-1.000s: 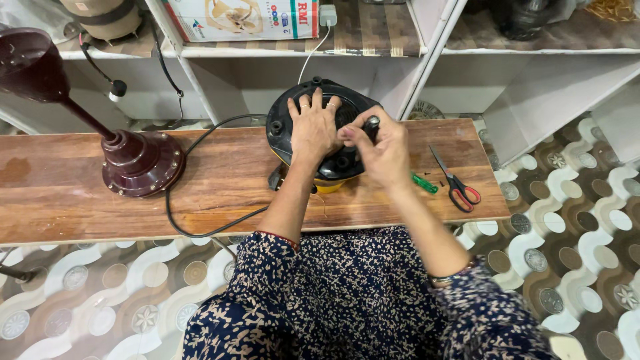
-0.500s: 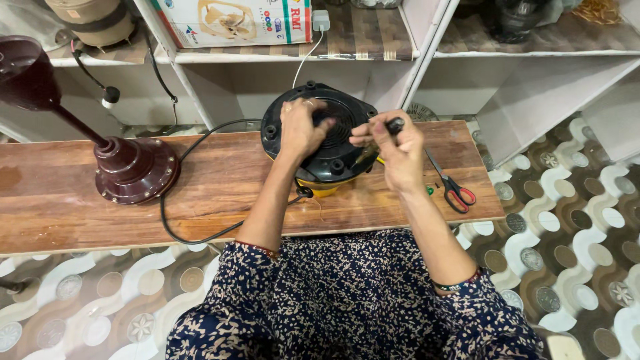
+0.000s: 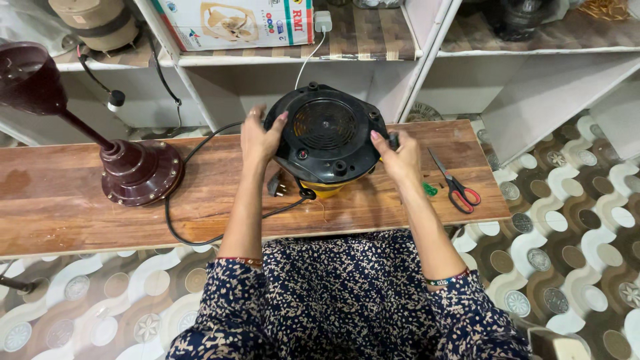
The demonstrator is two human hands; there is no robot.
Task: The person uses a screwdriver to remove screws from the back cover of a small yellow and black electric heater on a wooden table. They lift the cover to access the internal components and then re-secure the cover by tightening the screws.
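Black round appliance base (image 3: 327, 137), glossy plastic with a grilled centre, is sitting tilted on the wooden bench (image 3: 60, 213); left hand (image 3: 261, 139) and right hand (image 3: 400, 159) are gripping its 2 opposite edges.

Wooden bench (image 3: 60, 220) with maroon fan base (image 3: 140, 172), black-and-yellow appliance (image 3: 327, 140), scissors (image 3: 457, 183).

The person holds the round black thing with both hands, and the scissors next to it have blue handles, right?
Not quite. The head view shows both the left hand and the right hand gripping the round black appliance, but the scissors beside it on the wooden table have red handles, not blue.
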